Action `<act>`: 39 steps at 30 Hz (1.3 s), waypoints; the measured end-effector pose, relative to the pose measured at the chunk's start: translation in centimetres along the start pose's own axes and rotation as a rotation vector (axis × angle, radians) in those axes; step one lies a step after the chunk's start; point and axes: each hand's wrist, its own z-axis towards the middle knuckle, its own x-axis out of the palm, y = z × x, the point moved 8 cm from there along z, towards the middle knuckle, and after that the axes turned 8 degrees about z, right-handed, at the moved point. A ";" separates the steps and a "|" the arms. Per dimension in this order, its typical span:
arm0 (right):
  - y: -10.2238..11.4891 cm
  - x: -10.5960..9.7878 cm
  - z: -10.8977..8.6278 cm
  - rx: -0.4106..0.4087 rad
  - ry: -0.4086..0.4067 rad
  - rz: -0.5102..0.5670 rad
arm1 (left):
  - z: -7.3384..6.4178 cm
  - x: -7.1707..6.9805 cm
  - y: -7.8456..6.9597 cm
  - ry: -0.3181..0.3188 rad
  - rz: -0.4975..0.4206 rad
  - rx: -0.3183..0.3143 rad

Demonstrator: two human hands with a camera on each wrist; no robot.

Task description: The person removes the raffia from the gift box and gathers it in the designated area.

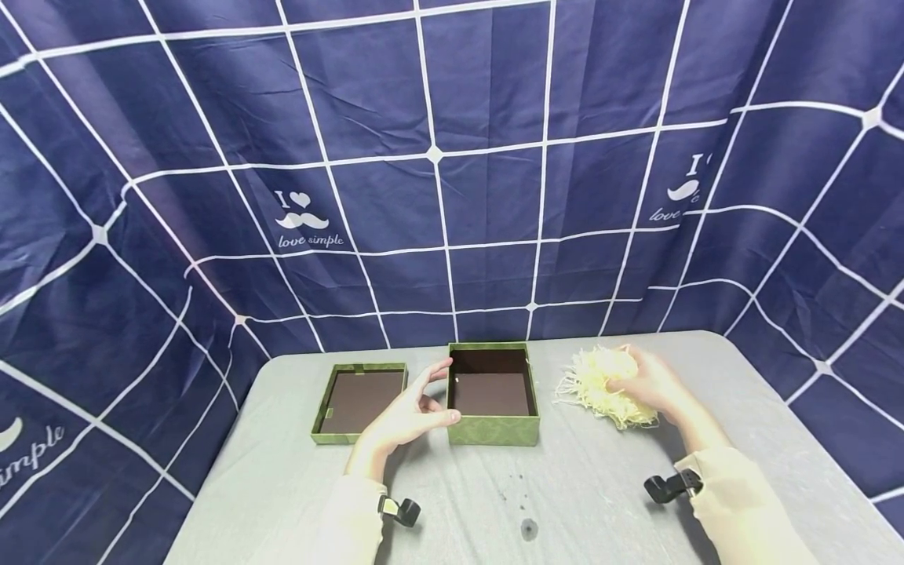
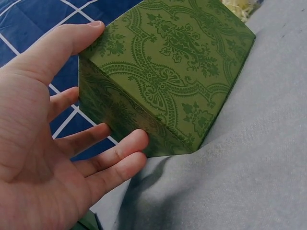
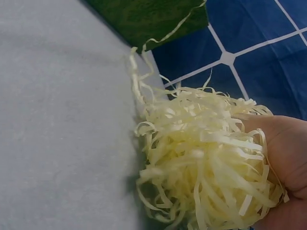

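A green patterned box (image 1: 494, 430), open at the top with a dark brown inside, stands upright on the table. My left hand (image 1: 406, 416) is at its left side, thumb at the near corner and fingers spread along the left wall. In the left wrist view the fingers of this hand (image 2: 29, 139) look loosely extended against the box (image 2: 177, 62). My right hand (image 1: 650, 380) grips a clump of pale yellow shredded paper (image 1: 600, 384) to the right of the box. Loose strands of the shredded paper (image 3: 206, 163) hang out; some fingertips are hidden in it.
Left of the box lies a shallow green lid (image 1: 363, 400), inner side up, partly behind my left hand. A grey cloth covers the table (image 1: 487, 502), with a few dark spots near the front. A blue curtain (image 1: 487, 196) with white lines encloses the back and sides.
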 end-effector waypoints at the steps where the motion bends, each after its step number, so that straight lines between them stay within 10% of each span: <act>1: 0.0 0.2 0.0 -0.001 0.005 0.004 | 0.0 0.0 0.0 -0.001 0.001 0.001; 20: 3.2 2.8 -0.9 -0.174 0.196 -0.110 | -0.4 -0.2 0.2 -0.003 0.066 -0.033; 30: 6.2 0.5 -1.9 -0.239 0.274 -0.211 | -1.1 -2.0 -1.7 -0.044 0.303 -0.043; 39: 7.0 -2.6 -3.4 -0.322 0.257 -0.335 | -3.7 -7.1 -5.5 -0.159 0.678 0.075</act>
